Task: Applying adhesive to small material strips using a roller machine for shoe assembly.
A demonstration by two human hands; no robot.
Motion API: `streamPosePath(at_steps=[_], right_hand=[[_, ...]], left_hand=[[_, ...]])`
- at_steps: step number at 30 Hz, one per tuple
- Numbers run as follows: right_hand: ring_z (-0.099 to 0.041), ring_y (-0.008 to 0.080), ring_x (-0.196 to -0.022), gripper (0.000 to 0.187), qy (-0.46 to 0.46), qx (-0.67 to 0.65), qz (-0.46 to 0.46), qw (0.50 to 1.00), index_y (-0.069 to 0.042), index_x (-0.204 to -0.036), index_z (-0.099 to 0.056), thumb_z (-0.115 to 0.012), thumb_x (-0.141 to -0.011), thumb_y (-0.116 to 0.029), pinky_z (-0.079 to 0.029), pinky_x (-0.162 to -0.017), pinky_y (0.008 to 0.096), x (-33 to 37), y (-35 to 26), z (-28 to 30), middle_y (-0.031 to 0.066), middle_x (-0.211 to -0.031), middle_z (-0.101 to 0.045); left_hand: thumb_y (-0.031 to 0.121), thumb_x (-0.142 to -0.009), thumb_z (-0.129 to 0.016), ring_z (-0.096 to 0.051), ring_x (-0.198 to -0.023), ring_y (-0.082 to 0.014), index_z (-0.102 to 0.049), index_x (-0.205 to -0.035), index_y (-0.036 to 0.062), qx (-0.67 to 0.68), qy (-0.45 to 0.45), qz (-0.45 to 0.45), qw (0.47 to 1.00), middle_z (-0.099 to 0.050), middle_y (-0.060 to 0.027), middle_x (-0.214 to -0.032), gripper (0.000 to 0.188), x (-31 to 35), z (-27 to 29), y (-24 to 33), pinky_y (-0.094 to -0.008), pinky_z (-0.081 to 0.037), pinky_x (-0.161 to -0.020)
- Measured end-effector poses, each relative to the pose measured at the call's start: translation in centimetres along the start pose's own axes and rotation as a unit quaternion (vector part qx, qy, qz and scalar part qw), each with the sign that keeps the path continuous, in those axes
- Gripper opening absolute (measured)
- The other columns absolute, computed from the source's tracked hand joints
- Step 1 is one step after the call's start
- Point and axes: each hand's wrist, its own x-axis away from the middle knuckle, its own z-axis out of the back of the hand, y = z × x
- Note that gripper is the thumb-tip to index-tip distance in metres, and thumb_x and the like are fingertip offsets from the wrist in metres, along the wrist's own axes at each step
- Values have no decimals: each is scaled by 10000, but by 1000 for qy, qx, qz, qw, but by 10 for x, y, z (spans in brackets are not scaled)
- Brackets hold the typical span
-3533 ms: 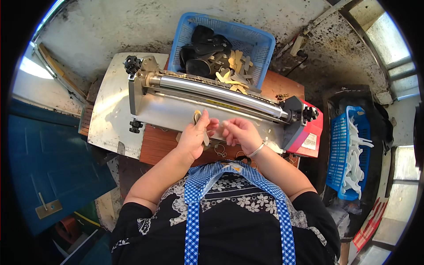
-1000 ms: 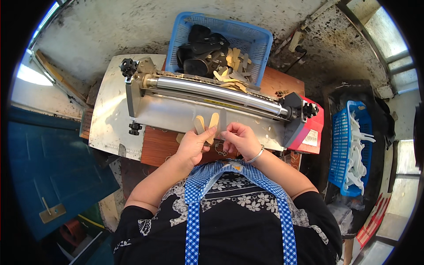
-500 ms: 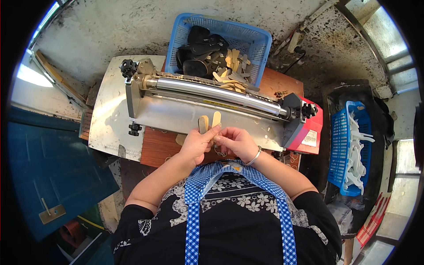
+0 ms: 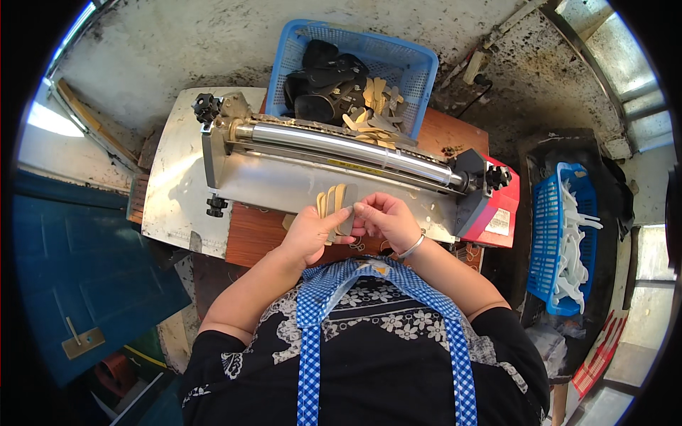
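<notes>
My left hand (image 4: 307, 233) holds a small fan of thin tan flat pieces (image 4: 332, 201), their tips standing up over the metal feed plate (image 4: 270, 186). My right hand (image 4: 383, 219) is pressed against it, fingertips pinching one darker piece of the same stack. Both hands hover just in front of the long steel roller (image 4: 341, 144) of a bench machine. Behind the roller, a blue basket (image 4: 419, 71) holds black pieces and more tan pieces (image 4: 373, 106). A bracelet sits on my right wrist.
The machine has a black knob (image 4: 207, 108) on the left end and a red housing (image 4: 501, 213) on the right. A second blue basket (image 4: 545, 241) with white pieces stands on the floor at right. Blue panels lie at left.
The hands have drawn together and slightly back from the feed plate. The tan pieces are now gathered in a tighter stack between both hands.
</notes>
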Motion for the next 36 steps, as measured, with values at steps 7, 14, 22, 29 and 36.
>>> streamPosePath(at_steps=[7,14,22,29,36], right_hand=[[-487,52,-475,132,-14,-103,10,995,-35,-819,-532,-603,-764,-133,-364,-420,151,-3,1,9,13,-640,-555],[-475,54,-479,113,56,19,78,995,-15,-855,-555,-563,-791,-108,-355,-413,162,2,-6,10,-1,-621,-527],[-527,147,-559,155,164,512,543,646,-76,-828,-610,-575,-680,-51,-426,-470,236,9,-5,21,41,-743,-527],[-508,147,-522,164,223,543,454,670,-59,-883,-579,-568,-720,-75,-406,-451,235,-19,6,23,34,-718,-529],[-455,49,-454,84,127,12,176,976,-5,-825,-489,-542,-788,-58,-347,-393,149,-1,-11,9,32,-671,-544]], left_hand=[[117,-818,-519,-600,-684,-168,-528,-966,2,-59,-28,11,998,-591,-87,-791,188,-3,4,-5,-243,-499,-546],[131,-825,-509,-603,-712,-181,-513,-996,-7,-14,-18,0,1000,-576,-102,-888,220,2,0,1,-223,-479,-546],[185,-819,-514,-584,-611,-135,-546,-903,20,-78,116,-16,990,-597,-76,-747,188,2,19,5,-197,-387,-454],[190,-816,-522,-517,-519,-92,-531,-894,10,-88,84,-36,992,-587,-77,-716,196,-3,10,0,-175,-349,-427],[173,-835,-496,-541,-599,-111,-535,-892,6,-94,48,-28,994,-573,-74,-761,181,-2,7,-5,-200,-400,-501]])
